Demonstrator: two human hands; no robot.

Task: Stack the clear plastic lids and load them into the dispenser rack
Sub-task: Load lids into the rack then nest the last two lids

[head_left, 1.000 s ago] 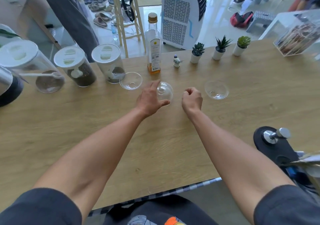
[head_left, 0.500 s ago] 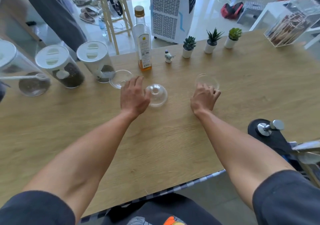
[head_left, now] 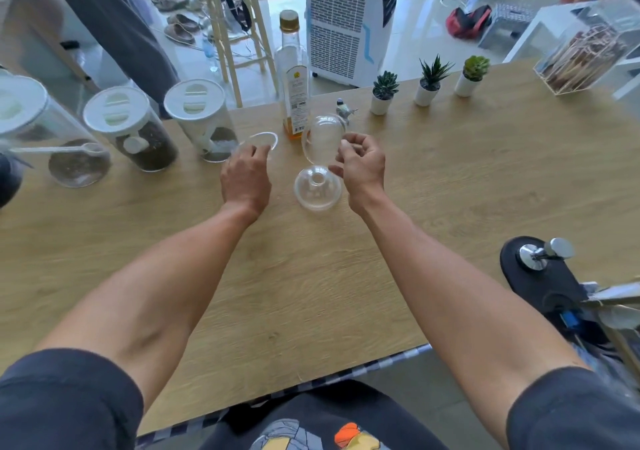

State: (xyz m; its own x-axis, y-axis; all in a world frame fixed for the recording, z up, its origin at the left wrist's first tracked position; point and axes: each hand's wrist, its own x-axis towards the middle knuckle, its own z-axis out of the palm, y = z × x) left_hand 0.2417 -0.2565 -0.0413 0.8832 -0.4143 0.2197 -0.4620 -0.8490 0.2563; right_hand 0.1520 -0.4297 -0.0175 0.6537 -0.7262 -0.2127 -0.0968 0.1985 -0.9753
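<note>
Three clear dome lids are in view. One lid lies dome-up on the wooden table, between my hands. My right hand pinches a second lid by its rim and holds it on edge just above the first. A third lid is at the fingertips of my left hand, which grips its near rim; the lid is tilted off the table. No dispenser rack is recognisable.
Three white-lidded jars stand at the back left. A syrup bottle stands right behind the lids, with a small figurine and three potted succulents to its right. A black base with metal knob sits near right.
My right hand picked up the lid from the right and carried it left over the middle lid. My left hand left the middle lid and reached forward to the lid near the jars.
</note>
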